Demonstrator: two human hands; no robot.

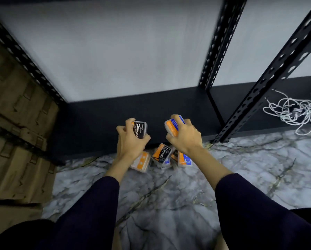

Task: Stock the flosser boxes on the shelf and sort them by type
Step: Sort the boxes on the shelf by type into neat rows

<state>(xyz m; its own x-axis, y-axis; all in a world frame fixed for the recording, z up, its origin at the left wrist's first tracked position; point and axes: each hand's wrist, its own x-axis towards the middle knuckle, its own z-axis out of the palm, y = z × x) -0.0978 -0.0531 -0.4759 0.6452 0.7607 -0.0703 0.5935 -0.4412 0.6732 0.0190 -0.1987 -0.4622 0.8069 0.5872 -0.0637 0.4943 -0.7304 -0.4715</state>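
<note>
L hand [131, 139] grips black box [140, 129], R hand [184, 136] blue box [172, 125], over shelf [100, 114]; risk: types mixed if placed w/o gap.

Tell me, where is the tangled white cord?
The tangled white cord lies at the far right of the head view, on the black bottom shelf, behind the perforated black post.

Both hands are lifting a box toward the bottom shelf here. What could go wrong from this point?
1. The left hand holds a black Charcoal box and the right hand a blue-and-orange box; set down close together on the dark shelf, the types could end up mixed.
2. The loose boxes on the floor lie right under the wrists and could be knocked or scattered.
</note>
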